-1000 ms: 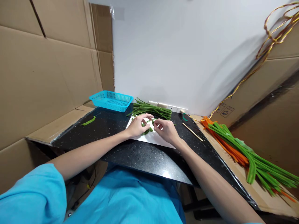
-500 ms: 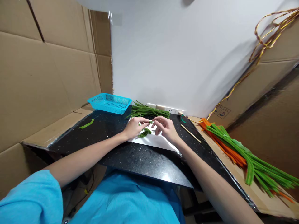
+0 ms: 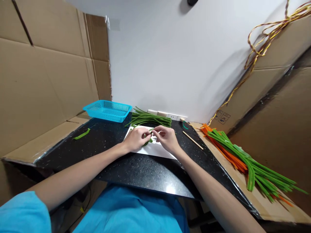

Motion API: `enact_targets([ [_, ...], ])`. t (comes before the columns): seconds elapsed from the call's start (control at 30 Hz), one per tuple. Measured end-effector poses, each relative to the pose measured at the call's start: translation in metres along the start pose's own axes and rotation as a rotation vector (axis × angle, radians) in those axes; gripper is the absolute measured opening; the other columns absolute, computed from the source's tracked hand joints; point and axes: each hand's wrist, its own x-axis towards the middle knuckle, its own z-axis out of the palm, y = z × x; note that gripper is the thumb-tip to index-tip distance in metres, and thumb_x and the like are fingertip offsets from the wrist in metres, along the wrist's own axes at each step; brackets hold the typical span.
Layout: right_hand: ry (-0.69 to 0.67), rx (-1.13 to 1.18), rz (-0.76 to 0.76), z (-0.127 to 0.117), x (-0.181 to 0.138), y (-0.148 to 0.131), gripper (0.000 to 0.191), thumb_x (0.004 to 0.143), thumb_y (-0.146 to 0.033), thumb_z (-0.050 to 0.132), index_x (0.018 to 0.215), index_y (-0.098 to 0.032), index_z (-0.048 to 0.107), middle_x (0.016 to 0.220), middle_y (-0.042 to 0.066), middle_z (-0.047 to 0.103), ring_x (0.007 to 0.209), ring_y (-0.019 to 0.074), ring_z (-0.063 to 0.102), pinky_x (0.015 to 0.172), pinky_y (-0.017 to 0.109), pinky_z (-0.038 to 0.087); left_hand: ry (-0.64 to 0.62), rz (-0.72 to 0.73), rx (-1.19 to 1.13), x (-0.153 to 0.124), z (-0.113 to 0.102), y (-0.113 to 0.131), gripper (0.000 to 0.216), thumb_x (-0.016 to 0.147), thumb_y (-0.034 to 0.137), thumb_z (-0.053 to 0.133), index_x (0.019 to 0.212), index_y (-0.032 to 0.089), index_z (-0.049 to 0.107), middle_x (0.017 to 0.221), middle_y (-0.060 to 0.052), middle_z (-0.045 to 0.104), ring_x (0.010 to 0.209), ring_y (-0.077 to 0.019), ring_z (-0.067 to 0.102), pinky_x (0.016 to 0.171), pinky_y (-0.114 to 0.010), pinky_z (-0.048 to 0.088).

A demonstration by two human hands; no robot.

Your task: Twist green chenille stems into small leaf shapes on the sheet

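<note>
My left hand (image 3: 137,139) and my right hand (image 3: 166,139) meet over a sheet of white paper (image 3: 155,150) on the black speckled table. Both sets of fingertips pinch a green pipe cleaner (image 3: 151,131) between them; most of it is covered by the fingers. Under the left fingers, a curled green piece (image 3: 147,142) shows in part. Just behind the paper lies a bundle of dark green pipe cleaners (image 3: 153,119).
A blue plastic basket (image 3: 108,111) stands at the back left, with a light green strip (image 3: 82,134) nearer me. To the right are a thin wooden stick (image 3: 193,140), orange pipe cleaners (image 3: 225,153) and bright green pipe cleaners (image 3: 251,165). A power strip (image 3: 167,115) runs along the wall.
My fingers have drawn closer together and now pinch more tightly around the green pipe cleaner. The whole view has shifted slightly, so the surroundings sit further left.
</note>
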Motion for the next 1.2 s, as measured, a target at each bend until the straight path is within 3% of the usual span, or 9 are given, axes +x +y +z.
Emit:
enact_targets([
  [0.17, 0.038, 0.106, 0.077, -0.002, 0.002, 0.001, 0.043, 0.091, -0.06, 0.071, 0.081, -0.018, 0.071, 0.067, 0.004, 0.07, 0.051, 0.0151, 0.063, 0.05, 0.027, 0.05, 0.046, 0.024, -0.02, -0.001, 0.0, 0.002, 0.019, 0.098, 0.032, 0.062, 0.089, 0.019, 0.073, 0.086, -0.002, 0.074, 0.071, -0.0163, 0.063, 0.068, -0.028, 0.044],
  [0.37, 0.067, 0.129, 0.089, -0.004, 0.003, -0.003, 0.044, 0.089, -0.061, 0.073, 0.08, -0.017, 0.07, 0.065, 0.003, 0.068, 0.049, 0.0142, 0.06, 0.048, 0.026, 0.049, 0.058, -0.027, -0.125, 0.0, 0.005, -0.002, 0.021, 0.096, 0.034, 0.065, 0.11, 0.02, 0.073, 0.09, -0.002, 0.075, 0.07, -0.0155, 0.065, 0.068, -0.027, 0.048],
  [0.53, 0.007, 0.108, 0.1, -0.002, 0.001, -0.001, 0.044, 0.092, -0.059, 0.07, 0.079, -0.017, 0.07, 0.065, 0.003, 0.068, 0.049, 0.0142, 0.061, 0.048, 0.026, 0.047, 0.076, 0.036, -0.132, -0.001, 0.003, 0.0, 0.021, 0.101, 0.033, 0.059, 0.109, 0.021, 0.074, 0.096, -0.003, 0.077, 0.073, -0.0159, 0.065, 0.068, -0.027, 0.047],
  [0.63, 0.03, 0.139, 0.08, 0.0, 0.001, 0.0, 0.04, 0.093, -0.057, 0.069, 0.087, -0.018, 0.069, 0.076, 0.003, 0.068, 0.049, 0.0131, 0.062, 0.047, 0.025, 0.047, 0.106, 0.066, -0.15, 0.0, 0.002, 0.0, 0.021, 0.101, 0.031, 0.057, 0.102, 0.021, 0.076, 0.097, -0.005, 0.077, 0.077, -0.0171, 0.066, 0.069, -0.028, 0.047],
  [0.83, 0.006, 0.211, 0.073, 0.0, 0.001, 0.0, 0.04, 0.094, -0.058, 0.067, 0.104, -0.02, 0.069, 0.089, 0.003, 0.07, 0.051, 0.0123, 0.063, 0.048, 0.026, 0.052, 0.089, -0.085, -0.462, 0.006, 0.004, -0.008, 0.028, 0.1, 0.04, 0.059, 0.097, 0.016, 0.074, 0.079, -0.003, 0.069, 0.056, -0.0122, 0.06, 0.055, -0.025, 0.045],
  [0.97, -0.047, 0.176, 0.072, 0.0, 0.001, 0.001, 0.042, 0.09, -0.059, 0.072, 0.096, -0.018, 0.071, 0.082, 0.003, 0.07, 0.052, 0.0133, 0.064, 0.048, 0.026, 0.051, -0.012, -0.189, -0.738, 0.009, 0.006, -0.011, 0.038, 0.095, 0.052, 0.066, 0.098, 0.014, 0.071, 0.078, -0.003, 0.066, 0.053, -0.0116, 0.06, 0.044, -0.022, 0.042],
  [1.2, -0.058, 0.304, 0.162, -0.001, 0.003, 0.0, 0.045, 0.085, -0.062, 0.077, 0.085, -0.017, 0.069, 0.069, 0.002, 0.068, 0.048, 0.0129, 0.06, 0.048, 0.027, 0.051, -0.036, -0.328, -0.873, 0.011, 0.006, -0.01, 0.036, 0.095, 0.052, 0.063, 0.099, 0.016, 0.065, 0.081, -0.003, 0.065, 0.052, -0.0118, 0.062, 0.039, -0.021, 0.042],
])
